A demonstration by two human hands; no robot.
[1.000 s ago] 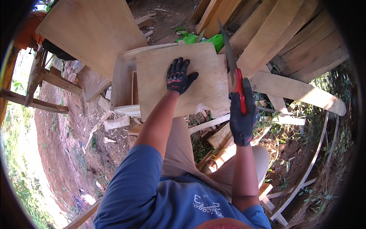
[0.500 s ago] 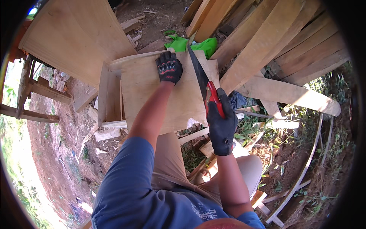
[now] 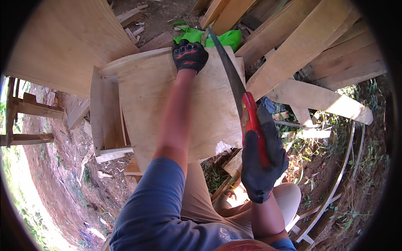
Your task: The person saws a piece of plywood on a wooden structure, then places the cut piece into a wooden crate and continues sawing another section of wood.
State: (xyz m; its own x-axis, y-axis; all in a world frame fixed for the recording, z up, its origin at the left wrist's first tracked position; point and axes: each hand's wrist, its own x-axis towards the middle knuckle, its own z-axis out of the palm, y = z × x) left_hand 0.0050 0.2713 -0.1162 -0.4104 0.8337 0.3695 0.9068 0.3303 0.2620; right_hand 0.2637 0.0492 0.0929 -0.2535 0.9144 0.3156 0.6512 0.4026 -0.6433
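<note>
My right hand (image 3: 264, 154), in a black glove, is closed round the red handle of a hand saw (image 3: 228, 67). The blade points away from me, its toothed edge along the right side of a thin plywood sheet (image 3: 155, 113). The far end of the blade reaches past the sheet's far edge. My left hand (image 3: 189, 56), in a black glove with red marks, is closed over that far edge, fingertips hidden. The sheet lies on an open wooden box frame (image 3: 98, 113) that shows at its left. A ragged pale notch breaks the sheet's near right corner.
A large plywood panel (image 3: 67, 42) stands at the far left. Long planks (image 3: 305, 46) lean at the far right. Bright green cloth (image 3: 228, 39) lies beyond the sheet. Wood scraps and weeds cover the ground to the right, and a dark wooden frame (image 3: 39, 109) stands left.
My right hand has drawn the saw back toward me and a little right. The view has shifted; my left hand stays at the sheet's far edge.
</note>
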